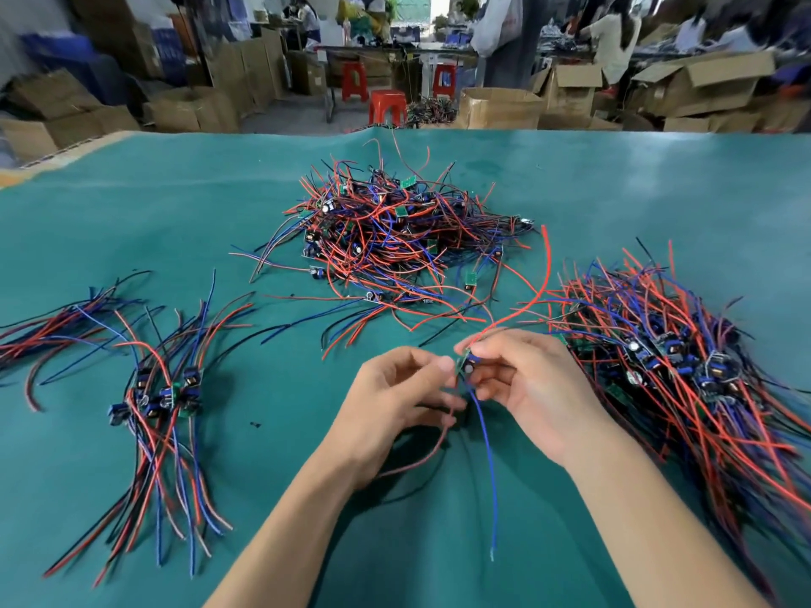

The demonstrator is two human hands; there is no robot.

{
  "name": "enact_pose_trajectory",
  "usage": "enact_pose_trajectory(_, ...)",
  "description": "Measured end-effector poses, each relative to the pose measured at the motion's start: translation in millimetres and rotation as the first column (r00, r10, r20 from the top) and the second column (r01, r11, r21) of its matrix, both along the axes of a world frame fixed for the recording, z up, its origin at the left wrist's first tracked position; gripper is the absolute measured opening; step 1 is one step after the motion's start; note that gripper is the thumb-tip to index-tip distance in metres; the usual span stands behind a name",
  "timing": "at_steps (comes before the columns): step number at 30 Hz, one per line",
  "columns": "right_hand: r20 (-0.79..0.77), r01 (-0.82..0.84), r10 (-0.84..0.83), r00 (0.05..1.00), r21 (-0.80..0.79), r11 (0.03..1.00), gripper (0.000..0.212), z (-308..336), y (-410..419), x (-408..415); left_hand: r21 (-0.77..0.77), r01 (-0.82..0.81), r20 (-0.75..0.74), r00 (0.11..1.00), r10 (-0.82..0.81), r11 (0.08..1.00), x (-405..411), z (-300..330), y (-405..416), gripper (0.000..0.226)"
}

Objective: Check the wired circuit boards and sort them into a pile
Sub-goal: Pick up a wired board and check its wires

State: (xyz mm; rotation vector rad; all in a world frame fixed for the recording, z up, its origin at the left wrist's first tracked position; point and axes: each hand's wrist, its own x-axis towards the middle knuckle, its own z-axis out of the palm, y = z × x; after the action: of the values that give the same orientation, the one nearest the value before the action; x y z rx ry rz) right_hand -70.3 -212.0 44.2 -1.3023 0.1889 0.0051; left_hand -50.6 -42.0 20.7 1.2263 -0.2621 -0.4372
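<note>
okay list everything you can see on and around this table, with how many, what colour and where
held circuit board: one, green, red and blue wires, between both hands
tangled pile: one, red, blue, black wires, table centre
small aligned pile: one, same colours, left
large pile: one, same colours, right
table cover: one, teal
stools: three, red, behind table
cardboard boxes: many, brown, background
left hand: one, pinching board
right hand: one, pinching board
</note>
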Motion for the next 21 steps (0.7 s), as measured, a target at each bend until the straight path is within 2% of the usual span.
enact_pose_trajectory(4,0.071,-0.020,0.027,0.997,-0.101,0.995,0.018,-4.7,9.5,-1.3,0.100,0.046,0.081,0.995,-0.054,0.994,-3.7,-0.3,-1.3,0.027)
enact_pose_trajectory(7,0.055,-0.013,0.015,0.998,-0.046,0.999,0.017,-6.6,10.2,-0.1,0.133,0.051,0.104,0.992,-0.065,0.990,-5.1,0.5,-1.7,0.032)
enact_pose_trajectory(10,-0.016,-0.110,0.111,0.994,0.051,0.993,0.005,-5.0,5.7,0.5,0.153,0.138,0.093,0.984,-0.153,0.978,-5.7,0.6,-0.1,0.031)
enact_pose_trajectory(13,-0.051,-0.181,0.186,0.981,0.094,0.979,0.022,-5.7,1.3,1.2,0.084,0.223,0.043,0.973,-0.228,0.971,-5.9,3.0,2.9,0.032)
enact_pose_trajectory(18,-0.074,-0.114,0.119,0.990,0.057,0.992,0.031,-7.7,1.1,2.0,0.160,0.151,0.087,0.982,-0.166,0.976,-9.3,2.6,-4.0,0.035)
enact_pose_trajectory(21,-0.035,0.099,-0.099,0.994,-0.008,0.995,0.018,-9.4,-4.5,5.1,0.180,0.159,0.091,0.980,-0.178,0.971,-9.6,3.6,-4.4,0.033)
